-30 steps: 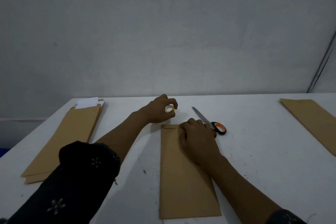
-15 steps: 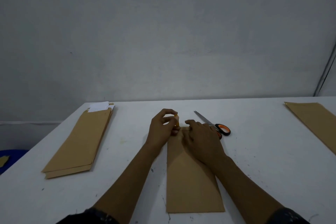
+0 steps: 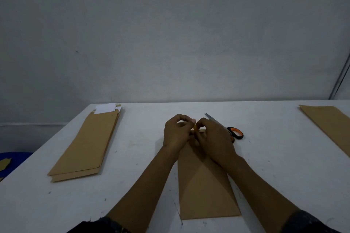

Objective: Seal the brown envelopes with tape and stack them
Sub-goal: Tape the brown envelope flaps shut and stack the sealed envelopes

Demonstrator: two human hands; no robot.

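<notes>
Your two hands meet over the far end of one envelope (image 3: 206,193) that lies lengthwise in front of you on the white table (image 3: 132,191). Your left hand (image 3: 177,135) is curled, its thumb and forefinger pinched near a small yellowish bit (image 3: 194,126) between the hands; it is too small to name with certainty, though it looks like tape. Your right hand (image 3: 214,138) is curled too, its fingertips touching that same bit and pressing toward the envelope's top edge. The hands touch each other at the fingers. Whether either one truly grips the bit, I cannot tell.

Count the envelopes: one under your hands, flat, with diagonal fold lines showing on its face. To your left sits one stack (image 3: 87,145) of brown envelopes; at least two layers show at its near corner, and the exact count cannot be read. One white slip (image 3: 105,108) pokes out at the stack's far end. At the far right edge one more brown envelope (image 3: 329,126) lies flat, cut off by the frame, well apart from the rest.

One pair of scissors (image 3: 230,130) lies just beside your right hand, blades pointing away from you, its black and orange handles partly hidden behind the hand.

Both dark sleeves show at the bottom edge. A grey wall (image 3: 170,34) rises behind the table.
</notes>
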